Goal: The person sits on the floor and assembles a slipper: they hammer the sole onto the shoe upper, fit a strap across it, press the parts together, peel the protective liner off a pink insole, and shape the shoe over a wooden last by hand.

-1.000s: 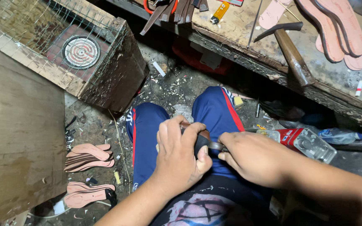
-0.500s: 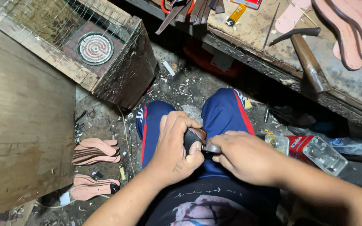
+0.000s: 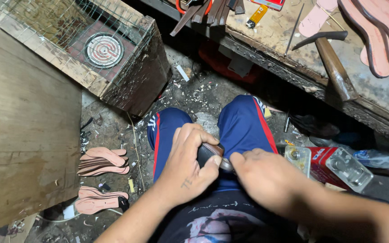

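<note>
A seated person's left hand [image 3: 187,168] is wrapping its fingers tight around a small dark object [image 3: 207,153] held over the lap, the thumb pressing across its end. The right hand [image 3: 266,177] is closing against the same object from three o'clock, fingertips pinching a metal part that cannot be made out. Blue trousers with red stripes [image 3: 241,126] are showing beyond the knuckles. At nine o'clock, two stacks of pink shoe soles [image 3: 102,162] are lying on the littered floor [image 3: 194,94]. At three o'clock, a red box with a clear plastic block [image 3: 345,166] is resting. Farther off, at eleven o'clock, a wire-covered wooden box housing a coil heater [image 3: 103,49] is standing; at one o'clock, a hammer [image 3: 332,63] is lying on the worktop [image 3: 275,31].
</note>
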The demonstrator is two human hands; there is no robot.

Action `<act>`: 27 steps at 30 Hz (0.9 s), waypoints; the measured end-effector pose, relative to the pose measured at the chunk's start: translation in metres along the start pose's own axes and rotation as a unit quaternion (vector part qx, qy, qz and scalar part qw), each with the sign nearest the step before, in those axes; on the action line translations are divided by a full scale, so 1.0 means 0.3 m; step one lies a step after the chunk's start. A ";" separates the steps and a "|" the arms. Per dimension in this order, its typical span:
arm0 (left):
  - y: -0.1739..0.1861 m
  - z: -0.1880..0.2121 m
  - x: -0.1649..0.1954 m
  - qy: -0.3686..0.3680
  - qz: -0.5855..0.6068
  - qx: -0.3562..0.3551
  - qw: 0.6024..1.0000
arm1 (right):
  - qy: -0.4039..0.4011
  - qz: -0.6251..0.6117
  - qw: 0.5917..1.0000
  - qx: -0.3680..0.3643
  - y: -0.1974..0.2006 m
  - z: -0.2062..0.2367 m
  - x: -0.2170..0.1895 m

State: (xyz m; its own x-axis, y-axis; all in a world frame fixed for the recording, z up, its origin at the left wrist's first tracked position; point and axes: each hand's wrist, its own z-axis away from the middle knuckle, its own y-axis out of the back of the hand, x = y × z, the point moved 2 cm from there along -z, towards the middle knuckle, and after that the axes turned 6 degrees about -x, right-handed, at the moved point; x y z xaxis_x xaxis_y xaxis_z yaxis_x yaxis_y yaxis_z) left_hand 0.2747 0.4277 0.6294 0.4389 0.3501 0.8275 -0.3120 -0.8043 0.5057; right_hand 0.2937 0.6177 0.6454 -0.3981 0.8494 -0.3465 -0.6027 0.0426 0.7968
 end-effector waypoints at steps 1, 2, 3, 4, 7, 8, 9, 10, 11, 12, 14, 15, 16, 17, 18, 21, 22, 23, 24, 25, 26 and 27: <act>0.001 -0.001 -0.007 0.009 -0.014 0.001 1.000 | -0.012 0.013 0.999 0.028 -0.008 -0.006 -0.013; 0.001 -0.001 -0.015 0.019 -0.028 0.001 0.999 | -0.024 0.025 0.998 0.056 -0.011 -0.012 -0.022; -0.001 0.001 -0.023 0.030 -0.042 0.000 0.999 | -0.020 0.019 0.998 0.061 -0.013 -0.019 -0.026; -0.003 0.004 -0.027 0.018 -0.058 0.012 0.998 | -0.016 0.012 0.998 0.067 -0.013 -0.025 -0.026; -0.011 0.007 -0.050 -0.012 -0.098 0.038 0.994 | 0.020 -0.019 0.995 0.092 -0.023 -0.036 0.004; -0.013 0.008 -0.059 -0.015 -0.105 0.041 0.993 | 0.036 -0.030 0.994 0.100 -0.036 -0.035 0.021; -0.014 0.010 -0.067 -0.017 -0.112 0.045 0.993 | 0.019 -0.048 0.996 0.067 -0.061 -0.031 0.043; -0.011 0.013 -0.075 -0.016 -0.114 0.047 0.992 | 0.002 -0.065 0.997 0.035 -0.092 -0.027 0.064; -0.005 0.014 -0.084 -0.018 -0.118 0.050 0.992 | -0.015 -0.082 0.997 0.004 -0.128 -0.021 0.085; 0.001 0.017 -0.089 -0.019 -0.121 0.052 0.991 | -0.028 -0.069 0.997 0.008 -0.161 -0.012 0.104; 0.005 0.028 -0.089 -0.020 -0.110 0.039 0.993 | -0.056 -0.045 0.997 0.013 -0.229 0.017 0.135; 0.008 0.033 -0.087 -0.023 -0.105 0.032 0.994 | -0.057 -0.058 0.997 0.017 -0.259 0.035 0.145; 0.006 0.039 -0.080 -0.007 -0.117 0.034 0.993 | -0.059 -0.070 0.996 0.021 -0.284 0.055 0.152; 0.001 0.046 -0.069 0.008 -0.128 0.035 0.991 | -0.062 -0.083 0.994 0.024 -0.302 0.075 0.157; 0.000 0.043 -0.061 0.021 -0.138 0.037 0.989 | -0.061 -0.110 0.992 0.018 -0.316 0.095 0.162; 0.017 -0.014 -0.057 0.000 -0.019 0.000 1.000 | -0.041 -0.164 0.985 0.048 -0.296 0.135 0.199; 0.019 -0.048 -0.059 -0.008 0.028 -0.024 0.999 | -0.025 -0.165 0.982 0.089 -0.268 0.136 0.229; 0.022 -0.088 -0.064 -0.014 0.075 -0.049 0.996 | -0.010 -0.166 0.978 0.128 -0.236 0.136 0.265; 0.020 -0.132 -0.071 -0.017 0.123 -0.076 0.989 | -0.047 -0.101 0.972 0.206 -0.193 0.132 0.323; 0.010 -0.185 -0.079 -0.046 0.140 -0.141 0.979 | -0.083 -0.035 0.955 0.281 -0.146 0.122 0.390; -0.005 -0.247 -0.090 -0.076 0.155 -0.203 0.964 | -0.139 0.004 0.939 0.313 -0.102 0.113 0.473; -0.021 -0.304 -0.101 -0.105 0.168 -0.264 0.944 | -0.192 0.042 0.918 0.343 -0.056 0.103 0.565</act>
State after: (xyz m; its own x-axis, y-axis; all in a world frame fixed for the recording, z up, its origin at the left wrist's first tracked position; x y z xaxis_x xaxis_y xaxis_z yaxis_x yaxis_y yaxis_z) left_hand 0.1865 0.4658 0.6232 0.3809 -0.0294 0.9242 -0.8156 -0.4815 0.3208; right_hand 0.2577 0.7773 0.5887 -0.0701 0.9821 -0.1751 0.0495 0.1787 0.9826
